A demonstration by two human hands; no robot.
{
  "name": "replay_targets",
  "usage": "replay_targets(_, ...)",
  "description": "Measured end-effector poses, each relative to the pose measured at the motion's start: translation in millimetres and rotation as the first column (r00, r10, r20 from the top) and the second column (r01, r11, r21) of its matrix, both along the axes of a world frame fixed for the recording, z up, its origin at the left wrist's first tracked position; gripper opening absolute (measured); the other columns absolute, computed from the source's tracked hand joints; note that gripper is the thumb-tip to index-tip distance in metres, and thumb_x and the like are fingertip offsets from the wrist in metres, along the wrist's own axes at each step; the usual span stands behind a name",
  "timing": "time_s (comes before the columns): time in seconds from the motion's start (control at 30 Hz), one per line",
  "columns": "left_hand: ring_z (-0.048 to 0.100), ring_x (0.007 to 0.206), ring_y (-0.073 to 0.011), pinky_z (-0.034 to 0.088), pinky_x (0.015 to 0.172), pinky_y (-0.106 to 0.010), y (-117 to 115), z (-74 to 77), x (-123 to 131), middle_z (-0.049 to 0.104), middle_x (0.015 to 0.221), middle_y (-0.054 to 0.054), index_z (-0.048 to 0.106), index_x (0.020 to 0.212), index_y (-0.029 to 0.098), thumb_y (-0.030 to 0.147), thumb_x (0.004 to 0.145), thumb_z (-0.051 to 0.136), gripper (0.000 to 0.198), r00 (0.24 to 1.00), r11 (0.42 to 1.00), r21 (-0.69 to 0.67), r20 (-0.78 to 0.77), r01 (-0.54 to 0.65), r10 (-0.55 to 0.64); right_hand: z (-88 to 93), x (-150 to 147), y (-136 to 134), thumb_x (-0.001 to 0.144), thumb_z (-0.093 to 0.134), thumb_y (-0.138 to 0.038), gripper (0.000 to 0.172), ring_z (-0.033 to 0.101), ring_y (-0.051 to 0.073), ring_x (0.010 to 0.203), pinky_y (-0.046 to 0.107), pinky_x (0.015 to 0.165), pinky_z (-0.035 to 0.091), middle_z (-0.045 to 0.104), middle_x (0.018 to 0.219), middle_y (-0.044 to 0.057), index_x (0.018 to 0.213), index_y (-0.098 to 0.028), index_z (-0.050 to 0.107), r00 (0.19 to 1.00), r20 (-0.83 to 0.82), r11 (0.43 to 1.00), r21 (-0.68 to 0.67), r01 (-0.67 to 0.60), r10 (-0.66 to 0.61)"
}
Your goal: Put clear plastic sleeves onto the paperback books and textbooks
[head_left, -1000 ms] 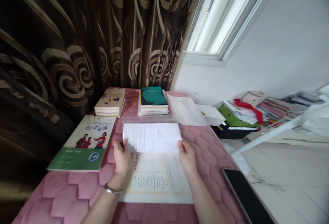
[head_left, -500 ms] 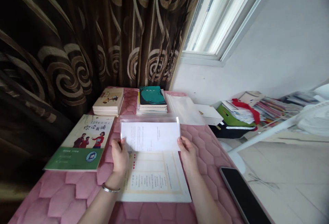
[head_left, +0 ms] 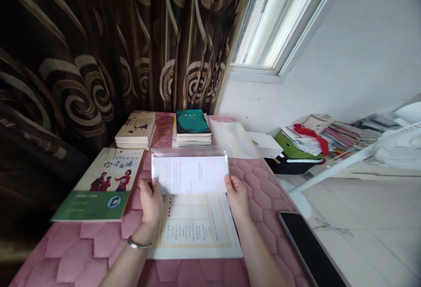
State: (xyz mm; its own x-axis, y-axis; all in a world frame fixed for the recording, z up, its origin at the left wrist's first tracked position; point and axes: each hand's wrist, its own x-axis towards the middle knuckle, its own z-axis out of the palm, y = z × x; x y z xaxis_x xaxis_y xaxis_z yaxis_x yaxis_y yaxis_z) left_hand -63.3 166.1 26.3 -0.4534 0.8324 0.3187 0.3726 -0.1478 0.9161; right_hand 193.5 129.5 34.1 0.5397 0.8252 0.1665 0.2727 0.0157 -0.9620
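My left hand and my right hand are closed on the two side edges of a white printed page in a clear plastic cover. The thumbs lie on top and the other fingers are mostly hidden beneath. A see-through plastic strip reaches past the page's far edge. Directly below it, nearer to me, lies a printed page with a pale yellow border and red dots. I cannot tell whether the two pages are joined. A silver bracelet is on my left wrist.
On the pink quilted table cover lie a green-and-white book, a stack of tan books, a teal-topped stack, clear plastic sheets and a phone. A crammed bin and white fan stand right.
The whole view has shifted slightly, so things sit a little further left. Both hands keep the same hold on the plastic-covered page.
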Motion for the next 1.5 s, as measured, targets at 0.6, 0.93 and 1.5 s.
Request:
replay_targets(0.6,0.045,0.056,-0.015,0.037,0.055,-0.028,0.8,3.1,0.1,0.045,0.061,0.004,0.036,0.071,0.024,0.041,0.083,0.047,0.024,1.0,0.999,-0.049,0.005,-0.017,0.017,-0.4,-1.2,-5.2,0.073,0.061,-0.061,0.048,0.058,0.02,0.07,0.029,0.066,0.047,0.066,0.08,0.005,0.096,-0.019,0.061,0.975,-0.173,0.988,0.084,-0.13,0.142)
replay_targets(0.93,0.048,0.058,-0.0155,0.038,0.056,-0.028,3.0,0.5,-0.5,0.048,0.062,0.003,0.036,0.071,0.024,0.041,0.082,0.047,0.023,1.0,1.0,-0.026,-0.01,-0.012,0.012,-9.9,2.9,-1.0,0.076,0.049,-0.067,0.048,0.049,0.016,0.056,0.025,0.052,0.04,0.057,0.06,0.001,0.067,-0.02,0.051,0.996,0.072,0.998,-0.018,-0.057,0.058)
replay_targets(1.5,0.051,0.062,-0.0157,0.041,0.059,-0.029,2.3,5.1,0.1,0.051,0.066,0.002,0.041,0.073,0.023,0.042,0.083,0.05,0.023,0.998,0.999,-0.026,0.052,0.031,-0.03,-2.4,1.3,-4.0,0.074,0.049,-0.068,0.05,0.045,0.015,0.054,0.025,0.05,0.037,0.052,0.055,-0.001,0.06,-0.02,0.05,0.997,0.069,0.998,-0.061,-0.032,0.036)
